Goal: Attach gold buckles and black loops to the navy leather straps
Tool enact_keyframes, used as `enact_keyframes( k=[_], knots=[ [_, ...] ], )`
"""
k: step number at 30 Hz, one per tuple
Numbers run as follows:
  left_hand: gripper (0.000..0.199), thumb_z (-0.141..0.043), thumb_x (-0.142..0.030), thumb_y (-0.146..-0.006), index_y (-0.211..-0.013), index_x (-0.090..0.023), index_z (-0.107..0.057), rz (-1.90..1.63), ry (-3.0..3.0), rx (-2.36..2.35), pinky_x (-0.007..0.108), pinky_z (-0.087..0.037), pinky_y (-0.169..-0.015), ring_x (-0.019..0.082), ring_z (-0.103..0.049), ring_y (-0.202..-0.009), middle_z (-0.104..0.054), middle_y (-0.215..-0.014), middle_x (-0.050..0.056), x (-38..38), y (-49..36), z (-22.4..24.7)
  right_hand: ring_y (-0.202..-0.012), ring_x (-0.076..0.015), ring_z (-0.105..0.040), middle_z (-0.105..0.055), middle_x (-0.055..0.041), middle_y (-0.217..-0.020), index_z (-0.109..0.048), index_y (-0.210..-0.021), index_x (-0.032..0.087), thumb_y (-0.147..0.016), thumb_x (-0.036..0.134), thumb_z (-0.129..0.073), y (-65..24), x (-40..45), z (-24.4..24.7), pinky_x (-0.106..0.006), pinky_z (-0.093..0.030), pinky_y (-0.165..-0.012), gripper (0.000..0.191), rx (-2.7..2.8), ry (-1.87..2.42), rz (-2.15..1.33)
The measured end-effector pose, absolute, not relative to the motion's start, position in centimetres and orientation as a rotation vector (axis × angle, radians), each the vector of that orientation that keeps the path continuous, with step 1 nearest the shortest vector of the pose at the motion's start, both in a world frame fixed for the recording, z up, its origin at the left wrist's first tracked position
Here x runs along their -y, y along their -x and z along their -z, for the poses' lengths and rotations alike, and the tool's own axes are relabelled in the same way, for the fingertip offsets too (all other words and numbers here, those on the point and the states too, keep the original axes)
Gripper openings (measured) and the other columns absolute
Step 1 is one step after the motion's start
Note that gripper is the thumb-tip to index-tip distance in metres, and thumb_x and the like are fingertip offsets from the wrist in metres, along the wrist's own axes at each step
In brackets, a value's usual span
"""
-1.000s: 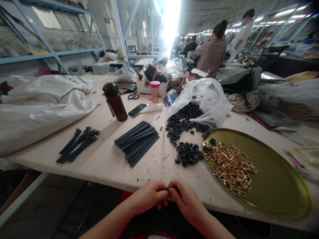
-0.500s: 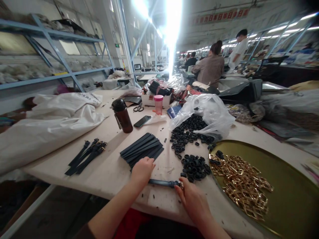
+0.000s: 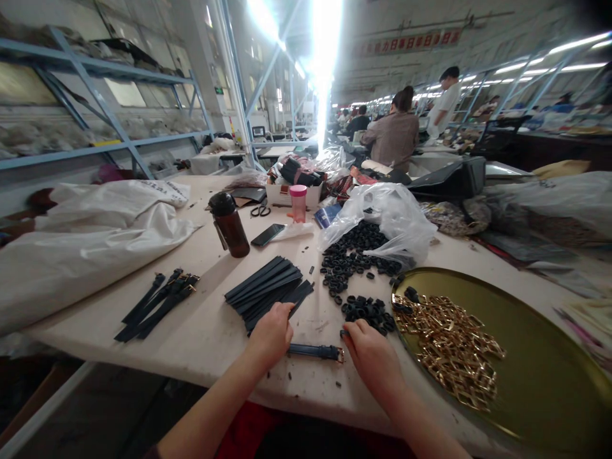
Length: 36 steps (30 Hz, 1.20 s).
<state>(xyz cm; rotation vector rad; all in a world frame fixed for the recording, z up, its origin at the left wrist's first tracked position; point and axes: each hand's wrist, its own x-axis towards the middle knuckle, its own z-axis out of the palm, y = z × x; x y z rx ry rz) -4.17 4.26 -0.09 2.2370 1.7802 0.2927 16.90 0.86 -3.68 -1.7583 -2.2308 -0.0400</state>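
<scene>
My left hand (image 3: pixel 271 335) is closed at the near edge of a fanned stack of black straps (image 3: pixel 262 287), its fingertips pinching one strap (image 3: pixel 302 297) that angles away from the rest. Below it on the table lies a finished-looking strap (image 3: pixel 313 351) with a gold buckle (image 3: pixel 340 355); its left end is hidden behind my left hand. My right hand (image 3: pixel 375 354), just right of that buckle, pinches a small black strap loop (image 3: pixel 344 333). A small heap of black loops (image 3: pixel 367 312) sits right beyond its fingers.
A gold tray (image 3: pixel 535 382) at right holds many gold buckles (image 3: pixel 459 350). More loops spill from a plastic bag (image 3: pixel 382 217). Buckled straps (image 3: pixel 157 306) lie at left. Behind stand a brown bottle (image 3: pixel 229 224), phone (image 3: pixel 268 234), pink-lidded jar (image 3: pixel 298 204) and scissors (image 3: pixel 261 210).
My right hand has let go of the buckle end of the strap and moved to the loops, taking one. My left hand has shifted slightly, and a strap in the stack now sits angled.
</scene>
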Motion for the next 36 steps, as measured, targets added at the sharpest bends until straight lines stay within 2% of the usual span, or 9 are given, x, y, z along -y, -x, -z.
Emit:
enact_keyframes(
  k=[2, 4, 8, 12, 16, 20, 26, 32, 36],
  knots=[
    [0.042, -0.038, -0.006, -0.073, -0.112, -0.016, -0.046, -0.429, -2.039, -1.615, 0.026, -0.044, -0.078, 0.016, -0.055, -0.090, -0.054, -0.103, 0.007, -3.1, 3.8, -0.5, -0.068, -0.0195, -0.059, -0.061, -0.0074, -0.079, -0.059, -0.078, 0.018, -0.079, 0.011, -0.050, -16.4, -1.6, 3.6, -0.027, -0.037, -0.055, 0.011, 2.319, 1.797, 0.073],
    [0.043, -0.037, -0.007, -0.068, -0.109, -0.015, -0.047, -0.506, -1.605, -1.384, 0.024, -0.046, -0.060, 0.013, -0.056, -0.070, -0.056, -0.089, 0.005, -1.6, 3.4, -1.0, -0.067, -0.0201, -0.058, -0.060, -0.0084, -0.077, -0.059, -0.073, 0.017, -0.075, 0.007, -0.052, -16.1, -2.1, 3.8, -0.027, -0.035, -0.054, 0.012, 2.351, 1.811, 0.081],
    [0.042, -0.041, -0.013, -0.063, -0.104, -0.016, -0.048, -0.506, -0.819, -1.091, 0.016, -0.033, -0.038, 0.005, -0.044, -0.043, -0.051, -0.069, -0.003, 1.1, 2.6, -1.4, -0.067, -0.0202, -0.057, -0.058, -0.0077, -0.076, -0.056, -0.073, 0.017, -0.074, 0.007, -0.053, -16.3, -2.0, 4.1, -0.028, -0.036, -0.055, 0.011, 2.346, 1.798, 0.038],
    [0.044, -0.045, -0.011, -0.061, -0.105, -0.014, -0.049, -0.509, -0.588, -0.967, 0.015, -0.030, -0.034, 0.004, -0.040, -0.038, -0.050, -0.063, -0.004, 2.4, 2.2, -1.5, -0.066, -0.0170, -0.053, -0.054, -0.0032, -0.076, -0.051, -0.071, 0.019, -0.076, 0.018, -0.055, -17.2, -1.3, 3.5, -0.027, -0.038, -0.059, 0.007, 2.080, 1.663, -0.337],
    [0.041, -0.045, -0.009, -0.062, -0.102, -0.013, -0.052, -0.488, -0.509, -0.860, 0.014, -0.030, -0.034, 0.004, -0.041, -0.038, -0.051, -0.063, -0.003, 2.7, 2.2, -1.3, -0.057, -0.0135, -0.047, -0.053, -0.0002, -0.068, -0.046, -0.063, 0.020, -0.075, 0.038, -0.056, -17.3, -0.4, 2.7, -0.025, -0.038, -0.053, 0.024, 1.587, 1.489, -0.932],
    [0.037, -0.046, -0.011, -0.064, -0.099, -0.013, -0.054, -0.472, -0.475, -0.859, 0.013, -0.029, -0.034, 0.003, -0.041, -0.038, -0.051, -0.061, -0.002, 2.7, 2.2, -1.2, -0.053, -0.0119, -0.045, -0.052, 0.0020, -0.059, -0.050, -0.063, 0.019, -0.067, 0.049, -0.062, -16.7, 0.3, 2.3, -0.024, -0.037, -0.052, 0.033, 1.200, 1.358, -1.284],
    [0.035, -0.042, -0.017, -0.070, -0.103, -0.011, -0.054, -0.431, -0.447, -0.910, 0.014, -0.029, -0.032, 0.005, -0.040, -0.036, -0.051, -0.057, -0.002, 2.8, 2.0, -1.1, -0.049, -0.0079, -0.043, -0.058, 0.0008, -0.067, -0.060, -0.095, 0.017, -0.066, 0.043, -0.068, -16.4, 0.9, 2.3, -0.021, -0.035, -0.047, 0.040, 0.757, 1.178, -1.583],
    [0.034, -0.039, -0.020, -0.074, -0.104, -0.011, -0.052, -0.437, -0.558, -0.941, 0.015, -0.030, -0.032, 0.005, -0.040, -0.034, -0.050, -0.053, -0.003, 3.2, 1.7, -0.6, -0.052, -0.0088, -0.049, -0.059, 0.0003, -0.069, -0.066, -0.085, 0.019, -0.065, 0.043, -0.069, -16.6, 1.2, 2.6, -0.021, -0.041, -0.047, 0.032, 0.591, 1.156, -1.595],
    [0.032, -0.036, -0.032, -0.082, -0.104, -0.013, -0.049, -0.470, -0.827, -1.041, 0.014, -0.028, -0.032, 0.005, -0.039, -0.033, -0.048, -0.049, -0.006, 3.7, 1.8, 0.2, -0.060, -0.0093, -0.054, -0.064, -0.0005, -0.078, -0.065, -0.093, 0.021, -0.062, 0.039, -0.072, -16.6, 1.4, 2.6, -0.023, -0.047, -0.059, 0.036, 0.538, 1.136, -1.620]
  ],
)
